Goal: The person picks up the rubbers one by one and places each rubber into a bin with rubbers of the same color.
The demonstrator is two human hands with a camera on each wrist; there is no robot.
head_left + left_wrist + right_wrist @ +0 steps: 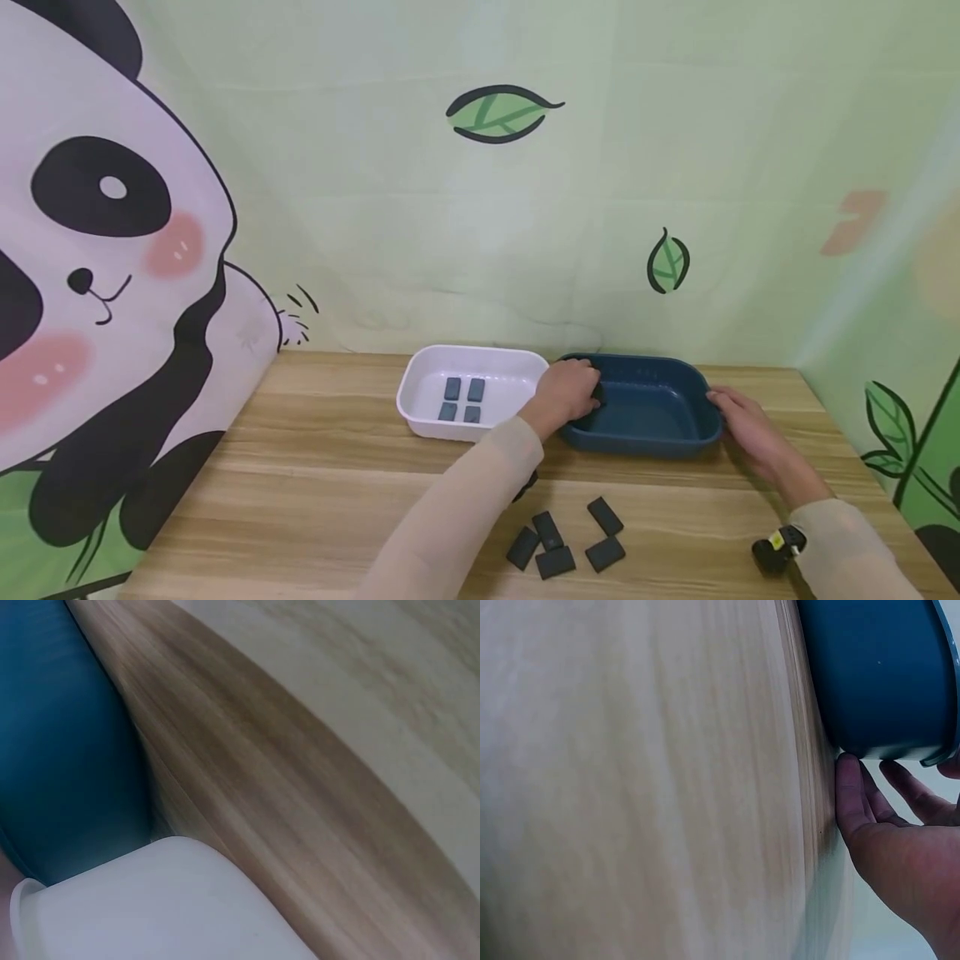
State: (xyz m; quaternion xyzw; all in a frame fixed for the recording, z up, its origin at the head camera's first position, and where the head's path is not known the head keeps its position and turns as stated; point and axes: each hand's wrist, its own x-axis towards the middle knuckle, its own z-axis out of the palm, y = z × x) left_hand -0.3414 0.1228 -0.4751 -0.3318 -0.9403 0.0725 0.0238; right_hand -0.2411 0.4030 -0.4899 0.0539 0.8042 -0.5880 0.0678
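Note:
My left hand (572, 390) is over the left rim of a dark blue plastic tub (641, 443), its fingers curled round a small black block (597, 394) that is mostly hidden. At the tub's right end, my right hand (750, 423) holds the rim; the right wrist view shows its fingers (850, 787) against the tub's outer wall (885, 682). A white tub (427, 427) stands left of the blue one, with several small dark grey-blue blocks (476, 389) in two rows inside. The left wrist view shows mainly the two tubs' outer walls.
Several black rectangular blocks (555, 562) lie loose on the wood-grain table (315, 500) in front of the tubs, partly near my left sleeve. Behind the tubs rises a green printed backdrop (360, 208). A black wrist device (778, 550) sits by my right sleeve.

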